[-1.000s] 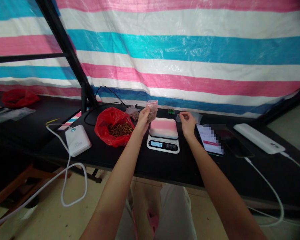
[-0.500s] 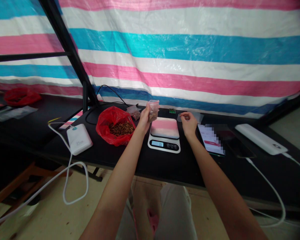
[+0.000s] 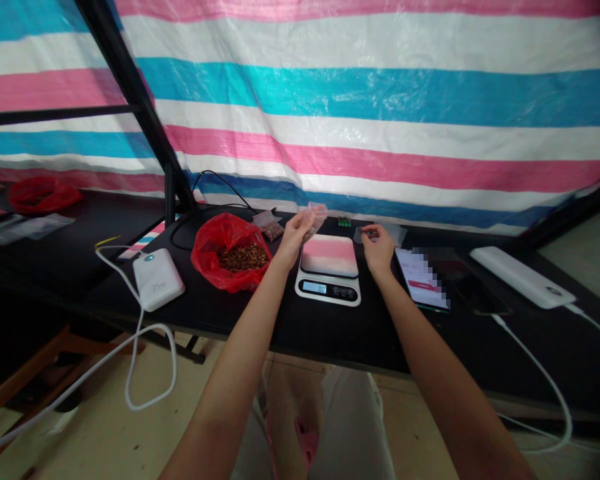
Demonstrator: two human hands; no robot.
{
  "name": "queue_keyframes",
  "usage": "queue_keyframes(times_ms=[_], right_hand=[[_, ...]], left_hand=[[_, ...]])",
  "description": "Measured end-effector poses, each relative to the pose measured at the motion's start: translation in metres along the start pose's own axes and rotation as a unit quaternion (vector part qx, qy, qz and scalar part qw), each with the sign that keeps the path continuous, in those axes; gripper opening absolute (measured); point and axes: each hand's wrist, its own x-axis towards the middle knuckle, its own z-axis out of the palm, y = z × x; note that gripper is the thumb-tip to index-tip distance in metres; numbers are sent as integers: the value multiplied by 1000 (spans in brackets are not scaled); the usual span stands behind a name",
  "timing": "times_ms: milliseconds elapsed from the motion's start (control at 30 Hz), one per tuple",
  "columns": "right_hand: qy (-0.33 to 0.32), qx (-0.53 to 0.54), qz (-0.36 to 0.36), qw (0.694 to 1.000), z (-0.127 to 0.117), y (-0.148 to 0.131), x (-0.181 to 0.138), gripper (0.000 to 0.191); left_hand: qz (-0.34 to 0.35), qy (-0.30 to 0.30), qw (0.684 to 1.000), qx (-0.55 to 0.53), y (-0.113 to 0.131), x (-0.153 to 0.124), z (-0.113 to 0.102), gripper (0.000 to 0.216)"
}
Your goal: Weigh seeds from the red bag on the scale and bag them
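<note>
My left hand [image 3: 296, 233] is closed around a small clear zip bag [image 3: 318, 212], tilted over the back left of the kitchen scale [image 3: 329, 259]. Part of the bag and its brown contents are hidden by the fingers. The scale's lit display [image 3: 315, 288] appears to read zero, and nothing lies on its plate. Right of the scale, my right hand [image 3: 378, 245] is closed in a pinch above clear plastic bags [image 3: 396, 233]; what sits between its fingertips is too small to make out. A red plastic bag [image 3: 206, 257] of brown beans or nuts [image 3: 243, 257] stands open beside my left forearm.
A filled zip bag [image 3: 271, 228] and green batteries [image 3: 344, 222] lie at the back. At right are a lit phone [image 3: 423, 279], a dark phone [image 3: 480, 295] and a white power bank [image 3: 523, 277]. Another power bank [image 3: 159, 280] with a looping cable lies left.
The zip bag in my left hand has tipped from upright to slanting rightward, with the hand turning over it. The scale's reading has changed. My right hand has barely moved.
</note>
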Motion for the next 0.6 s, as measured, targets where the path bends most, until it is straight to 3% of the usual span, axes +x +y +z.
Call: queue_keyframes(times_ms=[100,267,333,467,533,600], right_hand=[[-18,-75,-13,997,1,5,1,26],[-101,-150,30,983,4,8,-4,42],[-115,-164,29,979,4,8,-6,37],[-111,-158,32,981,2,8,-5,33],[-109,-145,46,982,2,9,-3,36],[-108,-135,61,983,2,10,-1,39]], left_hand=[[28,-75,985,150,-3,-6,8,46],[71,-177,911,366,-9,-16,18,56],[88,-167,905,380,-11,-15,17,58],[117,-73,941,310,-2,-7,14,31],[136,-30,954,264,13,-14,18,28],[152,-13,964,218,37,-38,29,28]])
